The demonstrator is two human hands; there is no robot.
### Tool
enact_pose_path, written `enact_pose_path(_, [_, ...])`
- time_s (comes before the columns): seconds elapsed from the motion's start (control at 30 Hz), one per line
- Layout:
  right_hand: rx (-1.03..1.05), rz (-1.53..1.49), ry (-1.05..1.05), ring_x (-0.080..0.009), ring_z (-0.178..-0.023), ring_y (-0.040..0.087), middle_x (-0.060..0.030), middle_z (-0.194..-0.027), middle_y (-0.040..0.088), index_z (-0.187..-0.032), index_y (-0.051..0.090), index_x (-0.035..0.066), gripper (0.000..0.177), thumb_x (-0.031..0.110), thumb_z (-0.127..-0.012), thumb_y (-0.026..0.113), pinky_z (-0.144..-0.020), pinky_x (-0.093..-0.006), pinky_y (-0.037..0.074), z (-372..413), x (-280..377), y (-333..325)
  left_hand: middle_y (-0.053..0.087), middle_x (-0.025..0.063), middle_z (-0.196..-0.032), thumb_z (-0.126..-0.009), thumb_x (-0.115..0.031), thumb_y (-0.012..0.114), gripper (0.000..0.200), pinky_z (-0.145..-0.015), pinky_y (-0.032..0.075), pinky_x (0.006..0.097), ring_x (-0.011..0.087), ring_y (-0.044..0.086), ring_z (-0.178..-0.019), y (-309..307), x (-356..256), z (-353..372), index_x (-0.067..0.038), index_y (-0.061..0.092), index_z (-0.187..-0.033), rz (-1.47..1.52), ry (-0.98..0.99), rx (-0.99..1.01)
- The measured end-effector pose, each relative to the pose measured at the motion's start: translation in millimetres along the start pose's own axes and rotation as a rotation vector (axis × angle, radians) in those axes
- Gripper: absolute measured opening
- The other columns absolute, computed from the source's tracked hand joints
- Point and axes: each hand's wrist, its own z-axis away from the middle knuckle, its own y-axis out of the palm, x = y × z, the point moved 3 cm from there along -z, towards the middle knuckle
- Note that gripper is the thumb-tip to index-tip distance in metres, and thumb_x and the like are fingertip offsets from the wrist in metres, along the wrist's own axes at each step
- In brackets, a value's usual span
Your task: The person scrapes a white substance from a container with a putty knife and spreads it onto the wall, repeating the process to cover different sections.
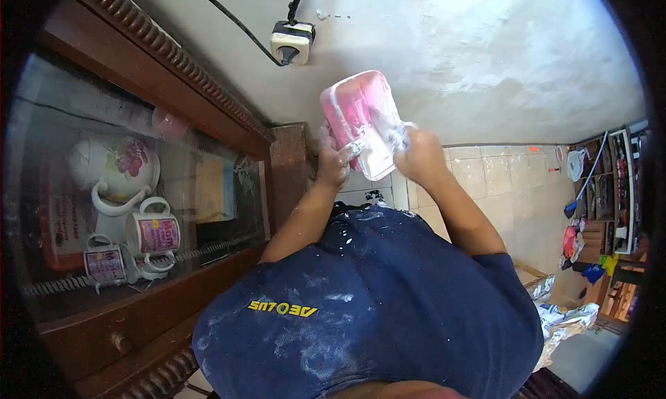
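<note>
A pink rectangular plastic tub [334, 118] is tilted in front of my chest, its inside smeared with white paste [375, 153]. My left hand [336, 159] grips the tub's left side, the thumb over the rim and white smears on the fingers. At the tub's right edge, my right hand [422, 156] is closed around a putty knife [390, 127]. The knife's paste-coated blade reaches into the tub; the fist hides most of its handle.
Ahead stands a wall [485, 73] with uneven white patches. A socket box [291, 44] with a black cable hangs there. Left is a wooden glass-fronted cabinet [229, 114] holding mugs [154, 234] and a teapot [114, 166]. Shelves [602, 184] with clutter stand far right.
</note>
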Motion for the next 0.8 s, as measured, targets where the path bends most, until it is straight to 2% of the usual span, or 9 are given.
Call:
enact_pose_path(0.07, [0.179,0.030,0.056,-0.0396,-0.073,0.060,-0.0205,-0.078,0.062,-0.080,0.062,-0.001,0.017,0.010,-0.068,0.059,-0.068,-0.0452,0.049,7,-1,9,0.047,0.0116,-0.120,-0.068,-0.005,0.064,0.073,-0.097,0.043,0.0396,0.0233,0.050,-0.110,-6,9,-2,-0.005,0.028,-0.132,-0.060,0.022,-0.008])
enact_pose_path(0.17, [-0.045,-0.309,0.175,-0.0402,-0.072,0.060,-0.0214,-0.077,0.061,-0.077,0.061,-0.002,0.016,0.010,-0.068,0.059,-0.069,-0.0462,0.049,3,-3,-4,0.048,0.0113,-0.118,-0.067,-0.004,0.064,0.074,-0.096,0.043,0.0386,0.0228,0.052,-0.108,-2,5,-2,-0.006,0.028,-0.131,0.057,0.069,-0.043])
enact_pose_path(0.2, [-0.123,-0.150,0.109,-0.0407,-0.073,0.060,-0.0227,-0.079,0.062,-0.080,0.062,-0.003,0.019,0.010,-0.068,0.058,-0.069,-0.0456,0.049,2,-6,-4,0.049,0.0111,-0.118,-0.067,-0.003,0.065,0.073,-0.095,0.044,0.0377,0.0223,0.051,-0.109,2,0,-3,-0.006,0.029,-0.130,0.057,0.075,-0.032])
enact_pose_path(0.37, [0.090,-0.119,0.006,-0.0405,-0.073,0.060,-0.0222,-0.079,0.062,-0.085,0.062,-0.003,0.022,0.010,-0.068,0.059,-0.068,-0.0459,0.048,14,-13,13,0.047,0.0115,-0.118,-0.068,-0.003,0.064,0.072,-0.097,0.043,0.0382,0.0229,0.050,-0.112,-8,9,-4,-0.005,0.027,-0.130,-0.041,0.033,-0.017])
enact_pose_path(0.43, [-0.210,-0.294,0.069,-0.0423,-0.072,0.058,-0.0235,-0.075,0.059,-0.077,0.059,-0.003,0.017,0.011,-0.067,0.059,-0.068,-0.0473,0.048,9,-4,-4,0.048,0.0105,-0.117,-0.068,-0.003,0.064,0.072,-0.096,0.043,0.0377,0.0225,0.050,-0.111,-2,4,-3,-0.004,0.027,-0.130,0.032,0.077,-0.042])
enact_pose_path(0.57, [0.066,-0.009,0.075,-0.0432,-0.075,0.059,-0.0249,-0.080,0.061,-0.081,0.061,-0.005,0.020,0.009,-0.067,0.059,-0.070,-0.0463,0.048,13,1,2,0.050,0.0091,-0.115,-0.067,0.001,0.065,0.071,-0.093,0.044,0.0339,0.0193,0.053,-0.106,-3,3,-2,-0.003,0.031,-0.130,0.016,0.089,-0.045])
enact_pose_path(0.6, [0.090,-0.190,0.074,-0.0432,-0.076,0.059,-0.0250,-0.081,0.062,-0.083,0.061,-0.005,0.021,0.010,-0.068,0.059,-0.070,-0.0458,0.048,11,0,4,0.051,0.0088,-0.115,-0.067,0.001,0.066,0.071,-0.093,0.044,0.0337,0.0187,0.053,-0.106,-1,2,-1,-0.003,0.032,-0.130,-0.001,0.076,-0.078])
enact_pose_path(0.7, [-0.103,-0.317,0.291,-0.0440,-0.075,0.058,-0.0262,-0.080,0.061,-0.082,0.061,-0.004,0.021,0.012,-0.069,0.058,-0.070,-0.0466,0.048,8,-11,-1,0.050,0.0084,-0.116,-0.067,0.002,0.065,0.070,-0.093,0.043,0.0330,0.0180,0.053,-0.105,-4,4,-3,-0.003,0.033,-0.129,0.068,0.118,-0.064])
enact_pose_path(0.8, [-0.073,-0.219,0.174,-0.0433,-0.076,0.059,-0.0257,-0.079,0.061,-0.084,0.062,-0.004,0.022,0.011,-0.070,0.057,-0.069,-0.0451,0.049,5,-5,1,0.050,0.0087,-0.117,-0.067,0.004,0.064,0.070,-0.094,0.043,0.0327,0.0178,0.052,-0.107,-10,4,-4,-0.003,0.033,-0.129,0.042,0.134,-0.076])
